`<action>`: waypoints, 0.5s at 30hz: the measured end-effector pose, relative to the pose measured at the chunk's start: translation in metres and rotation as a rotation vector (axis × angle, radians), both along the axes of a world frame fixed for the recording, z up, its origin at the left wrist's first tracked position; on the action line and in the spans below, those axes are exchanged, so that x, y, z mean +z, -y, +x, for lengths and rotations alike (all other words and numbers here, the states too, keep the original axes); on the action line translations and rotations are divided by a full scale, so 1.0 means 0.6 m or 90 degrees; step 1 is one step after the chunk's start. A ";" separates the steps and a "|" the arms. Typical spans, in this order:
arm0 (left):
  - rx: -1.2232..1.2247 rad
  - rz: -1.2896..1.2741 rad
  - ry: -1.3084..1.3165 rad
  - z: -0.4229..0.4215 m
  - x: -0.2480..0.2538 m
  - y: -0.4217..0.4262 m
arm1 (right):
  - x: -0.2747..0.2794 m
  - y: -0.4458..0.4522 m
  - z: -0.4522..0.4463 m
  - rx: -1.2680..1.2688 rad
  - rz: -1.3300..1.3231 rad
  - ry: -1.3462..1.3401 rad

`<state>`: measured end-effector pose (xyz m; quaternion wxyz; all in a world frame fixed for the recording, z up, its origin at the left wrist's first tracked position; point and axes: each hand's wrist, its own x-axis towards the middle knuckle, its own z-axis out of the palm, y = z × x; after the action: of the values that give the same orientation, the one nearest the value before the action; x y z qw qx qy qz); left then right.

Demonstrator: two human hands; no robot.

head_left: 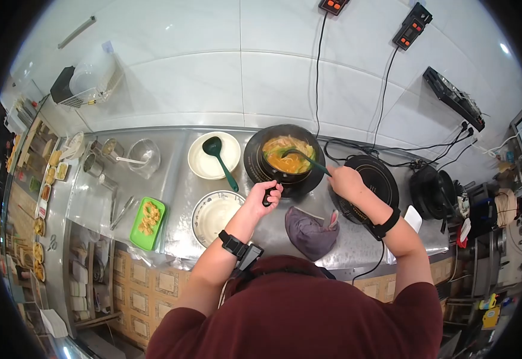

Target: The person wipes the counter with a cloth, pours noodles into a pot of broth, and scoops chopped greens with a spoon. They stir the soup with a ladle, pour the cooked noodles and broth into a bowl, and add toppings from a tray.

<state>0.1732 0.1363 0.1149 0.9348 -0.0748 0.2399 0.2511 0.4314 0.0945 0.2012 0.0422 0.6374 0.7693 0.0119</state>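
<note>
A small pan of orange soup with noodles and greens sits on the round black cooker at the back. My left hand is wrapped round the pan's black handle. In my right hand is the handle of a dark green utensil, whose head dips into the soup. Left of the pan, a dark green ladle rests in a white bowl. A larger patterned bowl stands just left of my left hand. The purple-grey cloth lies in front of the cooker.
A second black cooker is under my right forearm, with black pots farther right. Cables run along the wall. To the left are a green tray of fried food, tongs, a clear bowl and metal containers.
</note>
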 end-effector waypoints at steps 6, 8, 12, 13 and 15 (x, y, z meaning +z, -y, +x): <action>-0.035 0.040 -0.021 0.000 -0.002 -0.001 | 0.008 -0.058 -0.010 -0.143 -0.334 -0.343; -0.037 0.041 -0.028 0.003 -0.001 0.002 | -0.015 -0.060 -0.005 -0.328 -0.453 -0.619; -0.028 0.059 -0.046 0.004 0.007 0.007 | -0.050 -0.047 0.025 -0.528 -0.656 -1.156; -0.026 0.058 -0.040 0.003 0.004 0.007 | -0.050 -0.039 0.027 -0.532 -0.622 -1.181; -0.025 0.063 -0.041 0.003 -0.001 0.006 | -0.042 -0.022 0.030 -0.482 -0.515 -1.108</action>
<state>0.1752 0.1327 0.1145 0.9338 -0.0160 0.2588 0.2467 0.4491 0.1079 0.1761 -0.3168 0.5640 0.2287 -0.7275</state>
